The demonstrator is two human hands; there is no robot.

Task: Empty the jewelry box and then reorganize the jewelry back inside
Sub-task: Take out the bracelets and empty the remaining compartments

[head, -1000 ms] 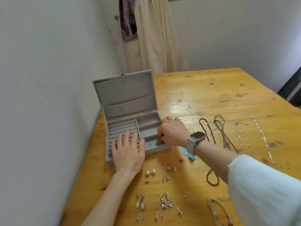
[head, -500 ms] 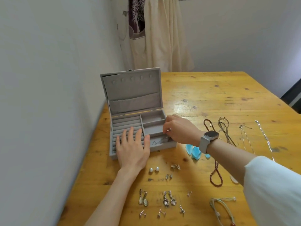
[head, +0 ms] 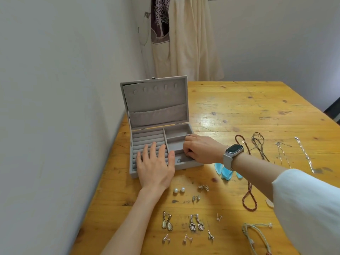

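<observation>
Grey velvet is lining the open jewelry box (head: 158, 109), which is sitting on the wooden table (head: 248, 111) under both hands. The left hand (head: 156, 162) is lying flat, fingers straight and released, on the ring rolls. The right hand (head: 200, 150) is curling its fingers into the front-right compartment just beside the left thumb; whether they are grasping anything cannot be told, and earrings (head: 178, 190) are lying nearer than the left wrist.

Jewelry box (head: 158, 126) at table (head: 248, 111) left edge; earrings (head: 184, 221) before it, necklaces (head: 283, 153) right
</observation>
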